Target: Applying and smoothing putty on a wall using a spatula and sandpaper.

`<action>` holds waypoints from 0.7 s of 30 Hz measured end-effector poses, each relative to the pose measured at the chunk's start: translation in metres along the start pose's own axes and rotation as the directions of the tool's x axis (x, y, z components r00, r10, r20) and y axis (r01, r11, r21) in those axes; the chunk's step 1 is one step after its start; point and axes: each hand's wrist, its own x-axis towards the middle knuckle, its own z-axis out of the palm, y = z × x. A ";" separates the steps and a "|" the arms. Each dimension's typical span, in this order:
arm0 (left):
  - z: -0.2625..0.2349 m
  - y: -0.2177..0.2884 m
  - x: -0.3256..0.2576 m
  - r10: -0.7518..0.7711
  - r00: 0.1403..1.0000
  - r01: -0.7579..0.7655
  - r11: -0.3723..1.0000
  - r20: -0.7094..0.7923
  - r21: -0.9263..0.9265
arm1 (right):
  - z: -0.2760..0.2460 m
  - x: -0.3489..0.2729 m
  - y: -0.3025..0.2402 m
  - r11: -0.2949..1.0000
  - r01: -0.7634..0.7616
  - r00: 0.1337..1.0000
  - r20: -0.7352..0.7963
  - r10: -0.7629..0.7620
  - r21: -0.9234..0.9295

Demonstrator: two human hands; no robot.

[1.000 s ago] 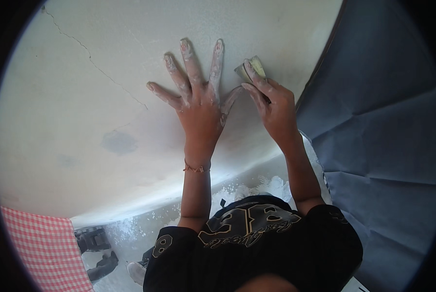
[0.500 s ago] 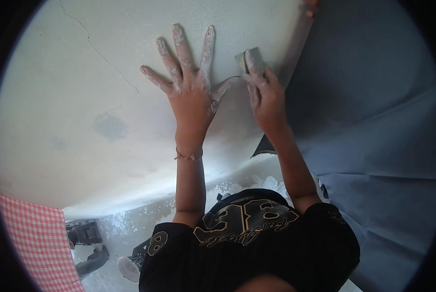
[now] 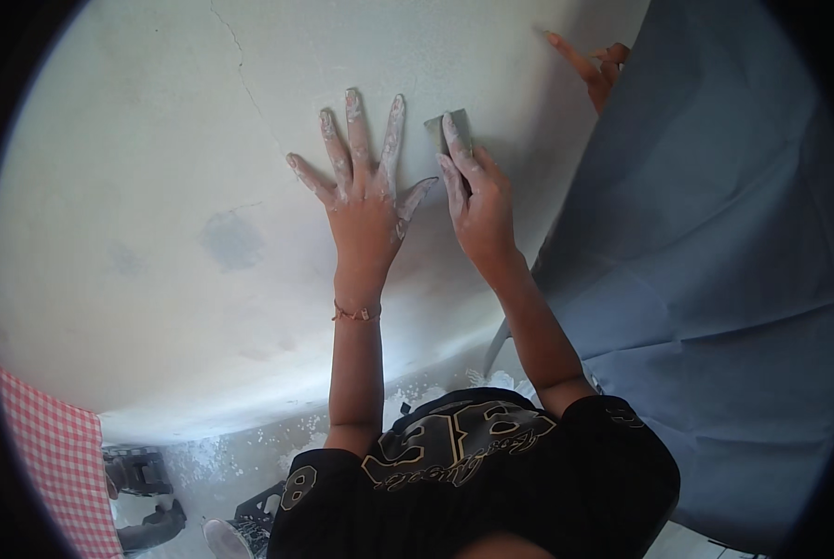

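Note:
My left hand (image 3: 361,205) lies flat on a pale wall (image 3: 156,140), its fingers spread and smeared with white powder. Close beside it on the right, my right hand (image 3: 484,210) grips a small grey piece of sandpaper (image 3: 435,134) against the wall. The index finger is stretched over the sandpaper's back, and its underside is hidden. A thin crack (image 3: 241,70) runs down the wall to the upper left. Lower left of my left hand is a grey patch (image 3: 233,242).
At the upper right another person's hand (image 3: 598,79) points at the wall from behind a large blue-grey sheet (image 3: 705,242), which hangs along the right side. A pink checked cloth (image 3: 58,456) hangs at the lower left. White specks dot the floor (image 3: 216,466) near a round container (image 3: 226,538).
My right hand has shifted left and slightly down with the sandpaper, nearer my left hand. The other person's hand has come further into view, one finger extended. The whole view has shifted a little.

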 end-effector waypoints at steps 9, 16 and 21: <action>-0.014 -0.007 -0.001 0.063 0.995 -0.069 0.995 0.078 0.079 | 0.010 -0.021 -0.018 1.000 -0.020 0.999 -0.036 0.021 0.016; -0.017 -0.012 -0.007 0.069 0.998 -0.069 0.998 -0.014 -0.001 | 0.016 -0.043 -0.008 0.990 -0.136 0.986 -0.103 0.133 -0.023; -0.018 -0.018 -0.011 0.080 0.997 -0.080 0.997 0.002 -0.010 | 0.012 -0.009 -0.007 0.995 0.102 0.982 -0.155 -0.104 -0.024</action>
